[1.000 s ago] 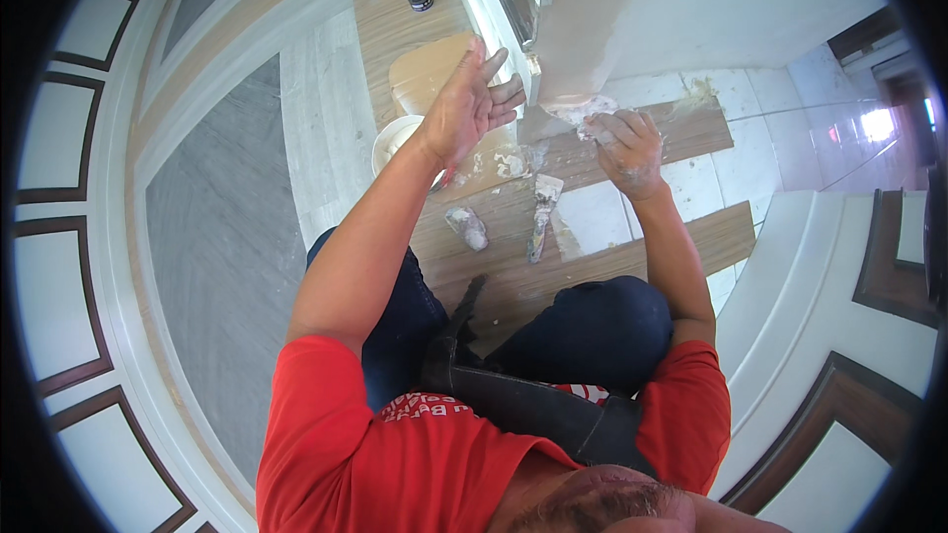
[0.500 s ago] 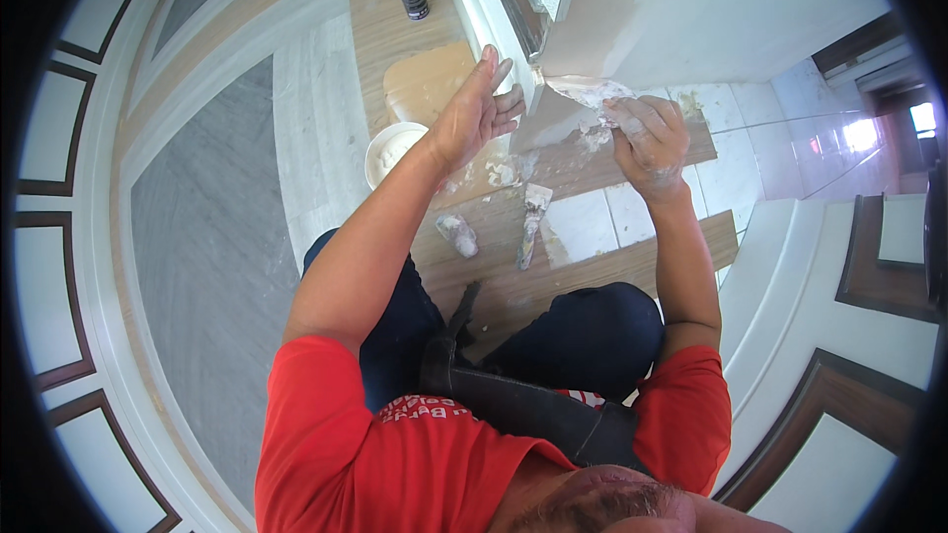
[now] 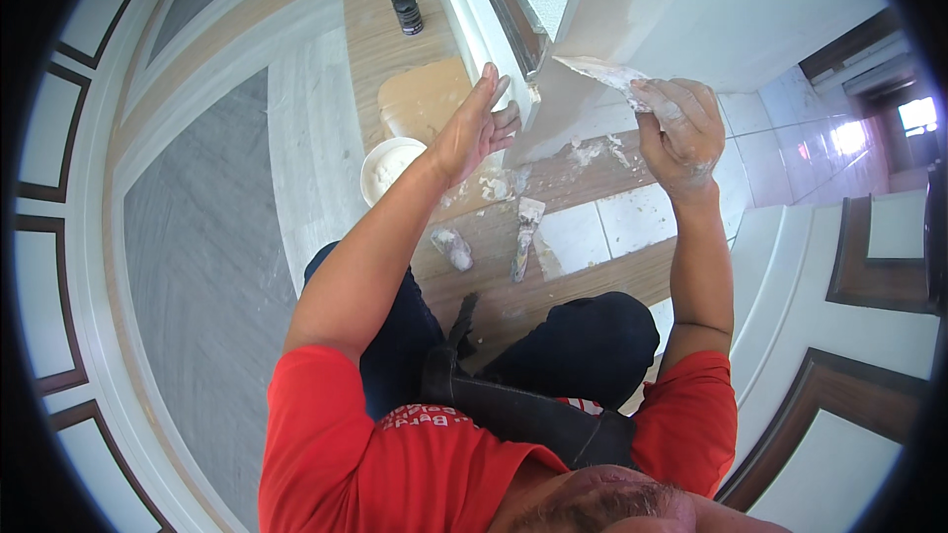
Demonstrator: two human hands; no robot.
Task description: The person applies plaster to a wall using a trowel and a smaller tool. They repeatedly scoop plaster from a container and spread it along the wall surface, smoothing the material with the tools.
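Wall (image 3: 721, 20) stood R of white frame (image 3: 474, 15). L hand (image 3: 474, 133), gripping nothing, fingers apart, hung nr frame; R hand (image 3: 686, 133) had fingers clamped on paste-smeared blade (image 3: 602, 71), tip nr wall, contact unclear. Low angle, even pressure & lump-free edge were prob. best.

a dark bottle (image 3: 406, 12) with a black cap is on the wood-look floor strip (image 3: 380, 35) at the far side, left of centre, with pale grey planks (image 3: 311, 118) and a grey streaked floor panel (image 3: 188, 227) further left. white panels (image 3: 41, 296) in dark brown frames line the left edge. to the right, glossy white tiles (image 3: 765, 163) catch a bright reflection, and a brown-framed white panel (image 3: 839, 464) is near at right.
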